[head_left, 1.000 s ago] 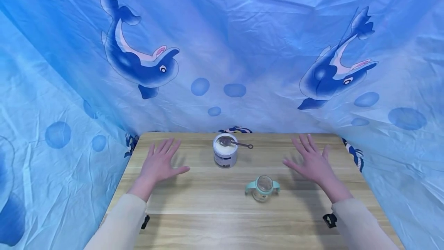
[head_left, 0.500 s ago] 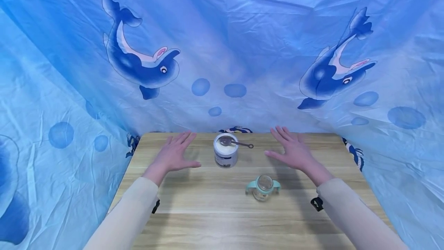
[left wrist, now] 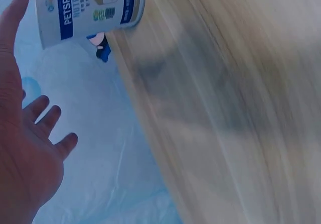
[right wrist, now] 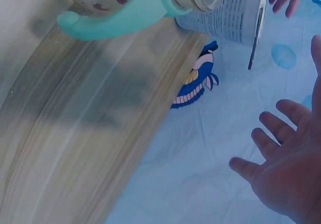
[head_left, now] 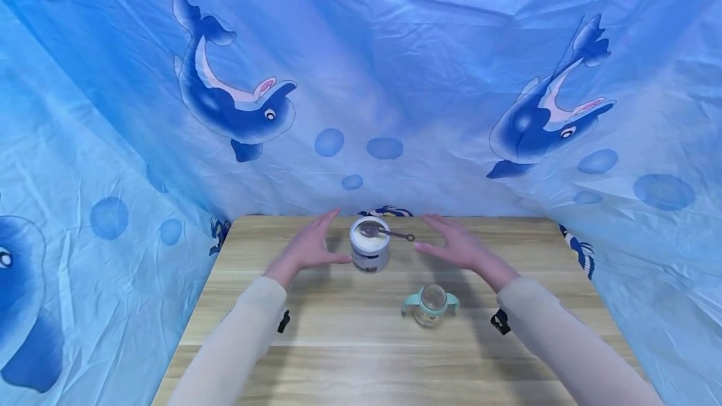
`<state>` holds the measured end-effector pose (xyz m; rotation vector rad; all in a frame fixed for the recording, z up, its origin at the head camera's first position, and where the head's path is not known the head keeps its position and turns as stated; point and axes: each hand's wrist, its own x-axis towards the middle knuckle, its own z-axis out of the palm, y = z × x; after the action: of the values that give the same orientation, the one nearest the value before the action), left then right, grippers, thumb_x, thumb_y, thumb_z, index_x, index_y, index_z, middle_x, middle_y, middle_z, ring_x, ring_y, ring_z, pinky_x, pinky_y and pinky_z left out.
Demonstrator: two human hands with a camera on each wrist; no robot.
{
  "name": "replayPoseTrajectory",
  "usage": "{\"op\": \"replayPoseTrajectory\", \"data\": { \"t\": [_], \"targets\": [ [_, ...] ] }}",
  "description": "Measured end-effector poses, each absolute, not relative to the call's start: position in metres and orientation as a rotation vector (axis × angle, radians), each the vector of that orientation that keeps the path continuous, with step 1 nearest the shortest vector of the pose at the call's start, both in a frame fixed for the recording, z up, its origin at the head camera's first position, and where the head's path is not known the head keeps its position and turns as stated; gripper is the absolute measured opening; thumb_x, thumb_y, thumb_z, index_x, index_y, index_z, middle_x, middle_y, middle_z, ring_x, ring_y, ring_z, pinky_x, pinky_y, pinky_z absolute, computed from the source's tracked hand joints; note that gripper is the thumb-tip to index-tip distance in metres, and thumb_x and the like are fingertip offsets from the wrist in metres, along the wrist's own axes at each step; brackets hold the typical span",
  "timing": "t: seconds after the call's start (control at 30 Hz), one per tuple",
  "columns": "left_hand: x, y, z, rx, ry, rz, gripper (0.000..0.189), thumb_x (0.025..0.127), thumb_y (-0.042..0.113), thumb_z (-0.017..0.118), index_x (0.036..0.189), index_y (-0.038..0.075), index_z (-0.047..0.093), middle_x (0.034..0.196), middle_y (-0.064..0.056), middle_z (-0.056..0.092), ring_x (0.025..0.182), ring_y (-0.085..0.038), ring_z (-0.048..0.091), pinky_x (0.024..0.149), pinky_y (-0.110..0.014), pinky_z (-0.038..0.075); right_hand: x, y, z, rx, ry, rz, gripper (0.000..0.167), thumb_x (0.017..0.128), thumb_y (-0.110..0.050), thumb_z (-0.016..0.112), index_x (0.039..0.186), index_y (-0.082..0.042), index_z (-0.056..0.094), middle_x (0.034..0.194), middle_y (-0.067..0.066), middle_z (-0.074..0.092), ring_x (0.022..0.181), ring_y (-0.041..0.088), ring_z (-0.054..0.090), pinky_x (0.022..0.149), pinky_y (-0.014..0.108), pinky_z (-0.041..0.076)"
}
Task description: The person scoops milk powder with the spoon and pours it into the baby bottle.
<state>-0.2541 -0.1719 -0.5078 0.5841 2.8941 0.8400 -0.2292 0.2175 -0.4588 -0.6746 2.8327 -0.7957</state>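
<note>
A white can [head_left: 369, 258] with blue lettering stands near the back edge of the table, filled with pale powder. Across its rim lies a dark scoop [head_left: 370, 229], its long handle jutting to the right. My left hand [head_left: 307, 246] is just left of the can, thumb and fingers spread with nothing between them; the left wrist view shows this hand [left wrist: 30, 148] beside the can's label [left wrist: 90, 8]. On the other side, my right hand [head_left: 459, 246] is spread too, its thumb tip close to the scoop's handle end. In the right wrist view its palm [right wrist: 291, 179] holds nothing.
A clear bottle [head_left: 431, 306] with mint-green handles stands nearer me, right of the can. The wooden table [head_left: 350, 368] meets a blue curtain [head_left: 429, 80] printed with dolphins along its back and sides.
Both hands have moved inward from the table's sides toward the can, the left one going right and the right one going left. Can, scoop and bottle stay in place.
</note>
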Motion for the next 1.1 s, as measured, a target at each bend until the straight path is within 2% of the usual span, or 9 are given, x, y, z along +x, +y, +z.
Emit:
{"op": "replayPoseTrajectory", "data": {
  "t": [0.17, 0.33, 0.57, 0.77, 0.9, 1.1],
  "targets": [
    [-0.257, -0.165, -0.524, 0.51, 2.816, 1.067, 0.132, 0.071, 0.06, 0.096, 0.173, 0.026, 0.019, 0.177, -0.007, 0.025, 0.158, -0.042, 0.03, 0.124, -0.069, 0.029, -0.237, 0.209, -0.468, -0.687, 2.753, -0.904, 0.085, 0.101, -0.058, 0.067, 0.167, -0.014, 0.038, 0.171, 0.018, 0.036, 0.156, 0.046, 0.033, 0.125, 0.069, 0.026],
    [-0.257, -0.161, -0.543, 0.48, 2.708, 1.285, 0.127, 0.071, 0.049, 0.1, 0.171, 0.021, 0.026, 0.174, -0.008, 0.032, 0.158, -0.039, 0.032, 0.125, -0.067, 0.028, -0.244, 0.202, -0.477, -0.672, 2.707, -0.971, 0.081, 0.102, -0.054, 0.067, 0.165, -0.01, 0.041, 0.168, 0.019, 0.041, 0.153, 0.044, 0.04, 0.125, 0.065, 0.031],
    [-0.256, -0.151, -0.559, 0.44, 2.58, 1.499, 0.125, 0.071, 0.036, 0.102, 0.169, 0.016, 0.028, 0.171, -0.01, 0.037, 0.156, -0.032, 0.037, 0.128, -0.054, 0.03, -0.252, 0.198, -0.485, -0.511, 2.518, -1.271, 0.071, 0.106, -0.045, 0.066, 0.161, -0.004, 0.045, 0.162, 0.021, 0.049, 0.148, 0.044, 0.046, 0.123, 0.062, 0.038],
    [-0.256, -0.143, -0.567, 0.356, 2.522, 1.582, 0.125, 0.071, 0.032, 0.102, 0.17, 0.019, 0.026, 0.172, -0.009, 0.035, 0.157, -0.033, 0.037, 0.129, -0.053, 0.03, -0.257, 0.199, -0.495, -0.332, 2.279, -1.536, 0.067, 0.109, -0.038, 0.063, 0.157, 0.005, 0.045, 0.155, 0.027, 0.053, 0.144, 0.045, 0.05, 0.118, 0.055, 0.047],
    [-0.255, -0.139, -0.57, 0.317, 2.506, 1.611, 0.124, 0.071, 0.033, 0.101, 0.17, 0.019, 0.027, 0.172, -0.011, 0.036, 0.155, -0.036, 0.038, 0.127, -0.057, 0.031, -0.263, 0.199, -0.505, -0.266, 2.136, -1.666, 0.062, 0.11, -0.032, 0.062, 0.151, 0.012, 0.047, 0.143, 0.029, 0.061, 0.137, 0.045, 0.057, 0.113, 0.05, 0.053],
    [-0.255, -0.132, -0.572, 0.331, 2.463, 1.655, 0.124, 0.071, 0.032, 0.101, 0.17, 0.015, 0.028, 0.17, -0.012, 0.038, 0.155, -0.036, 0.039, 0.127, -0.057, 0.031, -0.265, 0.197, -0.515, -0.245, 2.046, -1.734, 0.048, 0.111, -0.025, 0.061, 0.139, 0.014, 0.058, 0.127, 0.022, 0.071, 0.126, 0.043, 0.065, 0.113, 0.056, 0.052]
  ]
}}
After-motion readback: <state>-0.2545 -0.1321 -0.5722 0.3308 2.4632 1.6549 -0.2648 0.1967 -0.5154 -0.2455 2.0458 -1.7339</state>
